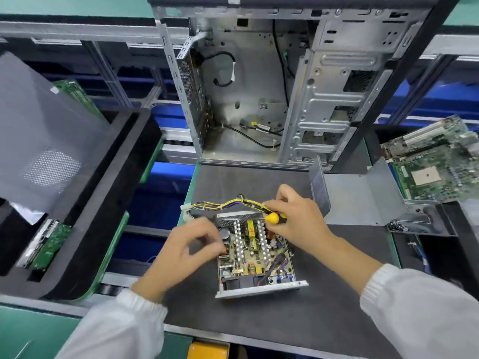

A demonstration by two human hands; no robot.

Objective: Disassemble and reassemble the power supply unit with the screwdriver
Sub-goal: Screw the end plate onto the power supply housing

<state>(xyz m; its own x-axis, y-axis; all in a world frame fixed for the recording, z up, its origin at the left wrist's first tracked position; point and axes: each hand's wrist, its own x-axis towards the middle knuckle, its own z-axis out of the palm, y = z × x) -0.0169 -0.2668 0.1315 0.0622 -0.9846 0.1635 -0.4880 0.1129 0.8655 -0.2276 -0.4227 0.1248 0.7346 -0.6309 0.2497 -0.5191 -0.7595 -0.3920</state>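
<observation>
The power supply unit (255, 257) lies on the dark mat with its cover off, showing heat sinks, capacitors and a circuit board. Its yellow and black cable bundle (228, 204) runs off to the upper left. My right hand (298, 218) grips the yellow-handled screwdriver (274, 218) at the unit's far edge; the tip is hidden. My left hand (186, 251) hovers at the unit's left side with fingers curled, blurred, and whether it holds something small I cannot tell. The bent metal cover (363, 200) lies to the right.
An empty computer case (259, 86) stands open behind the mat. A motherboard (435, 164) lies at the right. On the left, a grey side panel (39, 130) leans on a black foam tray (108, 203) holding a hard drive (44, 246).
</observation>
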